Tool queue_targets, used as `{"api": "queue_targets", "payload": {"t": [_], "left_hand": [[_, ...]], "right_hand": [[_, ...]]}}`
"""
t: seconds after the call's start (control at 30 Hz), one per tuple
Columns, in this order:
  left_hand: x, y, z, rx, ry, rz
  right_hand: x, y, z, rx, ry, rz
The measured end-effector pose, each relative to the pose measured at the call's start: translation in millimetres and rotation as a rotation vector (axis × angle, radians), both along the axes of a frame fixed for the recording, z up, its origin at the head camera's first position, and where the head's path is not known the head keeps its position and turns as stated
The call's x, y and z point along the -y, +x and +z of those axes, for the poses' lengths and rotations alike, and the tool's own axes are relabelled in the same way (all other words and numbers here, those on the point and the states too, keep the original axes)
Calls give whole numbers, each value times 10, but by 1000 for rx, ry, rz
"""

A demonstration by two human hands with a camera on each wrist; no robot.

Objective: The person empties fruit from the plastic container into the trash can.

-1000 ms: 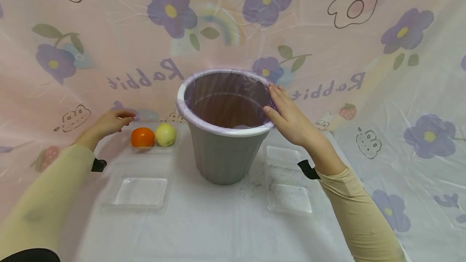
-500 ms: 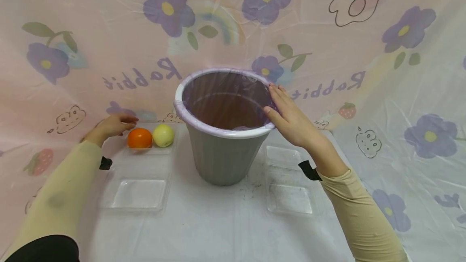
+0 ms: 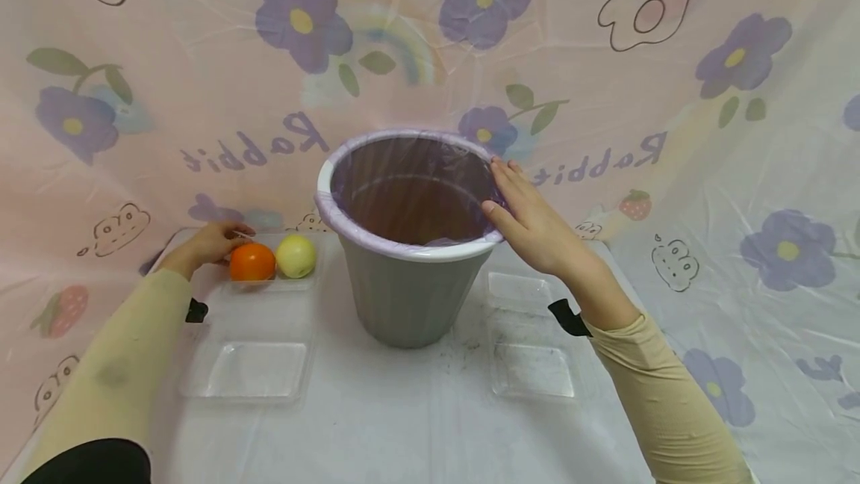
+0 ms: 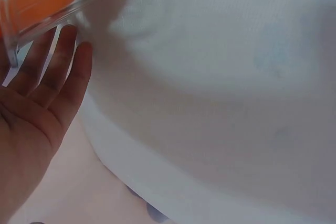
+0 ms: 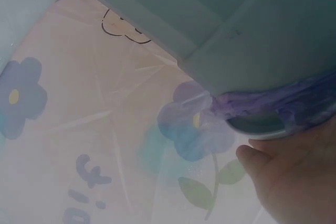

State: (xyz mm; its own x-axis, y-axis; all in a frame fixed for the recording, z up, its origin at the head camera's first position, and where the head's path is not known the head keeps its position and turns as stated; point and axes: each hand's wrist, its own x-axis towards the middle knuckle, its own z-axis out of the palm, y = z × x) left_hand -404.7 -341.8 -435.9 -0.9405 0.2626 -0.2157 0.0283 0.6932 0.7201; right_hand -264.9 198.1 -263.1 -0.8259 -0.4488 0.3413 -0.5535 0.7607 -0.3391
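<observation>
A grey bin [image 3: 413, 297] with a white rim and a thin purple liner bag stands mid-table. My right hand [image 3: 537, 226] rests on its right rim with straight fingers; the right wrist view shows the bunched liner [image 5: 262, 103] beside that hand. At the back left, a clear plastic tray [image 3: 269, 286] holds an orange fruit [image 3: 252, 263] and a pale yellow-green round fruit [image 3: 295, 256]. My left hand [image 3: 211, 243] grips the tray's back left corner. In the left wrist view its fingers [image 4: 65, 77] lie against the tray's underside and edge; the thumb is hidden.
Another clear tray [image 3: 245, 373] lies at the front left. To the bin's right lies a clear two-part tray [image 3: 534, 370], with dark specks on the white table [image 3: 396, 424] near it. A printed cloth [image 3: 403, 43] hangs behind the table.
My left hand has come down and closed on the corner of the tray with the fruit. The right hand stays on the bin's rim. The head view has shifted slightly.
</observation>
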Motion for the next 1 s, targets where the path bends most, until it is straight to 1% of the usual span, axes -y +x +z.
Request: {"api": "queue_targets", "payload": {"t": [0.17,0.33,0.53,0.73,0.87,1.0], "left_hand": [[-20,29,9,29,-6,31],[-22,50,27,42,0,36],[-16,48,54,42,59,36],[-3,22,51,15,86,29],[-28,35,92,8,98,40],[-75,66,173,12,114,47]], "right_hand": [[8,3,5,2,-3,2],[9,0,10,3,1,3],[8,-7,15,3,0,2],[4,-3,13,5,-4,2],[2,-7,11,3,-4,6],[-1,-8,8,0,-3,9]]}}
